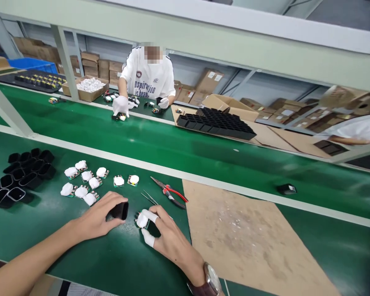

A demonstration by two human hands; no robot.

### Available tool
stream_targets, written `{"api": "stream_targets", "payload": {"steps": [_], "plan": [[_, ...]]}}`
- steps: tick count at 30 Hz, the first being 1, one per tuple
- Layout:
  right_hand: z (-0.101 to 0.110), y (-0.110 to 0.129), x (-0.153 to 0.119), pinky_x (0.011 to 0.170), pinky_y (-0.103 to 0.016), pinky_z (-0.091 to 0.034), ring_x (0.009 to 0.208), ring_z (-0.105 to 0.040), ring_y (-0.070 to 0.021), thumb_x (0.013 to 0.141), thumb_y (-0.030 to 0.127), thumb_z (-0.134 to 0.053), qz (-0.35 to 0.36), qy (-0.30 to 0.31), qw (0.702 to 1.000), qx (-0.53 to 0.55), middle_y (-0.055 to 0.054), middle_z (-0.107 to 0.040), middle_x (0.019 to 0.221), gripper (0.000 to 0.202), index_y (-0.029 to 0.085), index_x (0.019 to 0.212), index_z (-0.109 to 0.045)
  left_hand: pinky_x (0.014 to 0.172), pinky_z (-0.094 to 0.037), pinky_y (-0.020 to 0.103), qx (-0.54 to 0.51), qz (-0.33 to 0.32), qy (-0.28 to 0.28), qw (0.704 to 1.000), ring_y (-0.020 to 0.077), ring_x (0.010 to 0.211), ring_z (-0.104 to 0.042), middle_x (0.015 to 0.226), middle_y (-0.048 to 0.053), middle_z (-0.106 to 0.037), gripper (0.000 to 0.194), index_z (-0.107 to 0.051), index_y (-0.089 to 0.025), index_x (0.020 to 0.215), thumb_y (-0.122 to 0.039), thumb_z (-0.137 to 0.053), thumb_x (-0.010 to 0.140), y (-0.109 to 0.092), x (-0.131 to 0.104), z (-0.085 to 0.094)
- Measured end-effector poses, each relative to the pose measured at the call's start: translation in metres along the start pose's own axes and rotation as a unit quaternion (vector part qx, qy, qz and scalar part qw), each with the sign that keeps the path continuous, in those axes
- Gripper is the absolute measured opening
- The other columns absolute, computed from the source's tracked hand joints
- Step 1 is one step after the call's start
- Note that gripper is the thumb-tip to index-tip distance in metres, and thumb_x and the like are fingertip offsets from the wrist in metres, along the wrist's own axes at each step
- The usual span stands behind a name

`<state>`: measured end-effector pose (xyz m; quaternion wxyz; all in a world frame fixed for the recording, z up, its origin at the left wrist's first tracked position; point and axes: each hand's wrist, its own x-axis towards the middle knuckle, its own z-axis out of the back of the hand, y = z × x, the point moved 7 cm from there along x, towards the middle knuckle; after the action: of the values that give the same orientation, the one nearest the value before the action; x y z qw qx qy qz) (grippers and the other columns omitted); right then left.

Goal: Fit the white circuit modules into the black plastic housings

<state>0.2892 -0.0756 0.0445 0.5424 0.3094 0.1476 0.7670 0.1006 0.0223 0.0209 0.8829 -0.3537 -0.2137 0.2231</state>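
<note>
My left hand [103, 216] is wrapped round a black plastic housing [122, 211], its open end facing right. Just to the right, my right hand [165, 232] pinches a small circuit board [142, 220] topped with a white lump, using thumb and finger in white finger cots. A short gap separates board and housing. Beyond my hands lie several more boards with white tops [94, 182]. Near my right hand rest tweezers [149, 197] and needle-nose pliers [169, 191] with red and dark handles.
Black housings [21, 174] stand grouped at the left. A stained cardboard sheet [249, 238] covers the bench at right. Past a white rail, a green conveyor [160, 144] carries one black housing [286, 188]. Opposite, a gloved co-worker [148, 76] handles boards beside rows of black housings [216, 123].
</note>
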Motion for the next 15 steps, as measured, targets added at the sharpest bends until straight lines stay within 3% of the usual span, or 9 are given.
{"api": "stream_targets", "payload": {"steps": [6, 12, 15], "plan": [[0.014, 0.017, -0.008, 0.099, -0.04, -0.062, 0.121, -0.067, -0.0253, 0.099, 0.013, -0.061, 0.032, -0.089, 0.995, -0.024, -0.016, -0.062, 0.131, 0.061, 0.019, 0.157, -0.041, 0.118, -0.05, 0.045, -0.063, 0.074, 0.013, 0.995, 0.0276, 0.141, -0.057, 0.155, 0.007, -0.055, 0.058, -0.041, -0.033, 0.153, -0.034, -0.068, 0.101, 0.007, -0.004, -0.002], [0.01, 0.046, 0.003, 0.094, -0.041, -0.064, 0.118, -0.066, -0.0267, 0.095, 0.005, -0.065, 0.116, -0.12, 0.985, -0.049, -0.019, -0.065, 0.131, 0.061, 0.016, 0.152, -0.046, 0.117, -0.051, 0.045, -0.059, 0.029, 0.012, 0.998, 0.0273, 0.139, -0.059, 0.151, 0.01, -0.058, 0.054, -0.044, -0.03, 0.151, -0.03, -0.066, 0.102, -0.002, -0.003, -0.003], [0.003, 0.048, 0.008, 0.092, -0.043, -0.065, 0.116, -0.067, -0.0282, 0.095, 0.006, -0.065, 0.118, -0.11, 0.984, -0.078, -0.019, -0.067, 0.129, 0.061, 0.016, 0.153, -0.046, 0.115, -0.052, 0.046, -0.051, 0.0, 0.014, 0.999, 0.0277, 0.137, -0.059, 0.148, 0.011, -0.059, 0.05, -0.045, -0.028, 0.151, -0.028, -0.063, 0.104, -0.006, -0.003, -0.003]]}}
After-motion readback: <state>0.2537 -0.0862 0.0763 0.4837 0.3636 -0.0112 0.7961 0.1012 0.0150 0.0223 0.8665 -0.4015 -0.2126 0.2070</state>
